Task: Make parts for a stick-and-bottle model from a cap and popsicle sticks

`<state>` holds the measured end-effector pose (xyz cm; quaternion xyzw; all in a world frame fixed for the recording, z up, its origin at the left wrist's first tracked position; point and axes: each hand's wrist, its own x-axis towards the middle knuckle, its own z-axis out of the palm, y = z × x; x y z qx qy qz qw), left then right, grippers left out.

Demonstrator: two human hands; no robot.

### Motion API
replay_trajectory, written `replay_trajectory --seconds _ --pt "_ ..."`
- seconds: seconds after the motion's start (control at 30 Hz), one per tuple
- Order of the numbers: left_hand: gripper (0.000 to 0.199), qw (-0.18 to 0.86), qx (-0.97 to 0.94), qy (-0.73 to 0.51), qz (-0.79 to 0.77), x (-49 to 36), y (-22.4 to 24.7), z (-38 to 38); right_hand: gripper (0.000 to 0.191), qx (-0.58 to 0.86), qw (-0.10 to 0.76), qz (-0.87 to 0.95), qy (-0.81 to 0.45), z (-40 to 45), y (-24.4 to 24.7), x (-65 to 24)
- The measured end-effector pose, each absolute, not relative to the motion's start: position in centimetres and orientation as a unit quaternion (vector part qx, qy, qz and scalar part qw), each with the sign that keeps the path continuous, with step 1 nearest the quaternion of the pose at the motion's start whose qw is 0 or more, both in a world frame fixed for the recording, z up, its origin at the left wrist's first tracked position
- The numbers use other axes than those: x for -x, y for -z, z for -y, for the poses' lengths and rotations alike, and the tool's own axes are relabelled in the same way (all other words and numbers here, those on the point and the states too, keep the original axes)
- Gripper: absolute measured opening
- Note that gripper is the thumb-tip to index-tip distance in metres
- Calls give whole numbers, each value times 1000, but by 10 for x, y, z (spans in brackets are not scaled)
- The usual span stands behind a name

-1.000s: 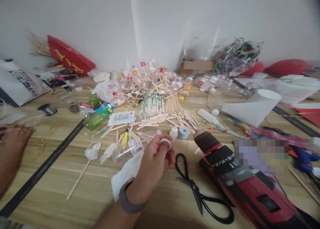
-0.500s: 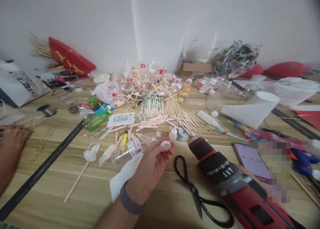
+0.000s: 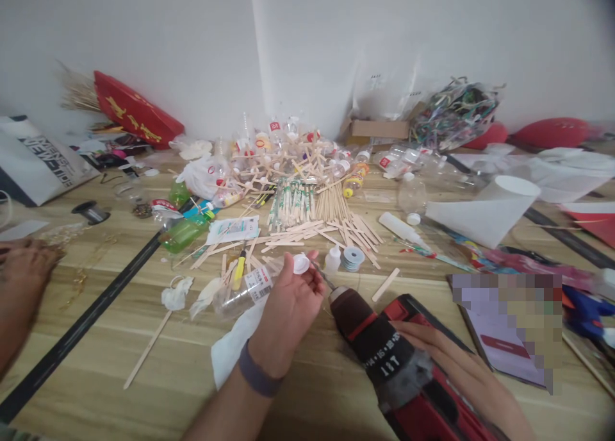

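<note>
My left hand (image 3: 291,306), with a dark band at the wrist, is palm up and pinches a white bottle cap (image 3: 301,264) between thumb and fingers. From the right, my right hand (image 3: 456,370) is wrapped round a red and black power drill (image 3: 384,357). The drill bit (image 3: 321,274) points at the cap, close to its right edge; whether they touch I cannot tell. Just behind the bit stand a small white dropper bottle (image 3: 332,259) and a spool (image 3: 353,259). Beneath my left hand lies a clear plastic bottle (image 3: 235,298) on its side.
Another person's hand (image 3: 29,268) is at the left edge. Wooden sticks (image 3: 293,236) and plastic bottles heap up toward the wall. A yellow cutter (image 3: 239,271) lies left, a phone (image 3: 504,345) right. A white paper cone (image 3: 480,213) stands far right.
The drill has moved left, bringing its bit up to the cap. My left hand has shifted slightly up and left. The scissors, seen earlier, no longer show; a wooden stick is uncovered.
</note>
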<state>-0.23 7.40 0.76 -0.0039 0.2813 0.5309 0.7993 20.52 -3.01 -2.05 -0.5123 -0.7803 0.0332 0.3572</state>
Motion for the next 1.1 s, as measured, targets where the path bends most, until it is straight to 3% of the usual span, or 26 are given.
replay_trajectory --seconds 0.3,0.73,1.1 --pt "52 818 -6 -529 -226 -1 -14 -70 35 468 315 823 -61 26 14 -202" --pt "42 824 -21 -523 -219 -3 -14 -67 37 472 323 819 -56 25 15 -199" --pt "47 777 -15 -541 -322 -10 -19 -67 35 435 306 844 -62 20 22 -203"
